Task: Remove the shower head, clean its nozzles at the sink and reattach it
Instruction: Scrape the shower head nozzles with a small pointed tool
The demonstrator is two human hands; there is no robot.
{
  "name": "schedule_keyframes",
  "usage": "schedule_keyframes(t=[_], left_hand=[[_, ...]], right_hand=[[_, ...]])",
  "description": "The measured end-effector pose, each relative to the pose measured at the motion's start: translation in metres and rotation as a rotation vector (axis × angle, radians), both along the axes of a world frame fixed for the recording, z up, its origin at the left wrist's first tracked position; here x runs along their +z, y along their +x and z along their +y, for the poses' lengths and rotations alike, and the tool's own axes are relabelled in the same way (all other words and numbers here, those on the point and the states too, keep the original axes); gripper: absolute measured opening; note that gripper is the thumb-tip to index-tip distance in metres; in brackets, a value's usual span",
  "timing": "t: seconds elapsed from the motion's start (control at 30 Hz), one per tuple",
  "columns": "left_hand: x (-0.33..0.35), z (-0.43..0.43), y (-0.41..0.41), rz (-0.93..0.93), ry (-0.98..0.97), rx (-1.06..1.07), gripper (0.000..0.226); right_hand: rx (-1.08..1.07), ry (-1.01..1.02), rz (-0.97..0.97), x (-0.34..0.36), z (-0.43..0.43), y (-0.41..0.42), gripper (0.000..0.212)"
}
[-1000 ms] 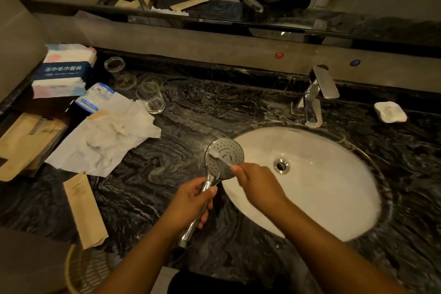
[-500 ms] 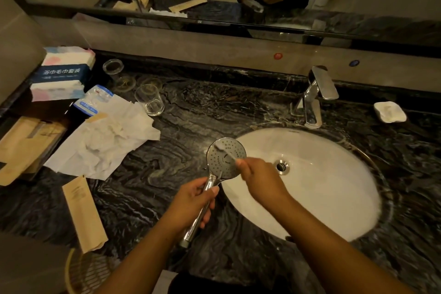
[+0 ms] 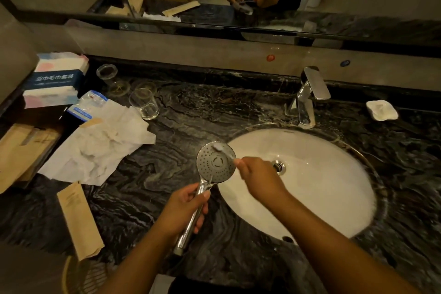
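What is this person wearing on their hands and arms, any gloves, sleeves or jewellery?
Nothing shows. The left hand and right hand are bare, with no gloves, and no ring, watch or bracelet that I can make out. The left forearm and right forearm are bare too; no sleeve is in view.

Chrome shower head [image 3: 216, 162], nozzles upward

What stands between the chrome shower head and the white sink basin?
Nothing visible: the left hand holds the round chrome shower head at the white oval sink basin, the right hand a white-bristled brush.
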State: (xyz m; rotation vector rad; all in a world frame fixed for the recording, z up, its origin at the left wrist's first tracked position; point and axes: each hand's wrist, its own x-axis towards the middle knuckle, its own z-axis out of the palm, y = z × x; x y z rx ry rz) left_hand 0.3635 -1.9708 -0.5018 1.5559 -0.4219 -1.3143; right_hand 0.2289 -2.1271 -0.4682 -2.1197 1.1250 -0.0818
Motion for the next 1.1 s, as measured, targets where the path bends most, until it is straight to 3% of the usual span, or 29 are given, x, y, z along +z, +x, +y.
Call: schedule_keyframes(t=[0.1,0.33,0.57,0.8,1.0,1.1], left_hand=[[0.005,0.001,0.001,0.022,-0.018,-0.005,0.015],[0.007,-0.002,0.003,0.053,-0.009,-0.011,0.015],[0.012,-0.003,0.001,0.089,-0.009,-0.016,0.017],[0.018,-0.005,-0.001,0.138,-0.03,-0.017,0.019],[0.02,-0.004,-0.002,0.163,-0.032,-0.032,0.02],[0.021,-0.005,-0.002,0.178,-0.031,-0.025,0.018]], right_hand=[[-0.057,-0.029,0.026,0.004,-0.018,-0.006,0.052],[0.143,0.044,0.033,-0.004,0.029,-0.013,0.048],[-0.1,0.001,0.001,0.003,-0.02,-0.017,0.051],[0.123,0.038,0.018,-0.003,0.024,-0.017,0.049],[-0.095,0.016,-0.033,0.006,-0.014,-0.013,0.05],[-0.055,0.035,-0.023,0.006,-0.009,-0.017,0.049]])
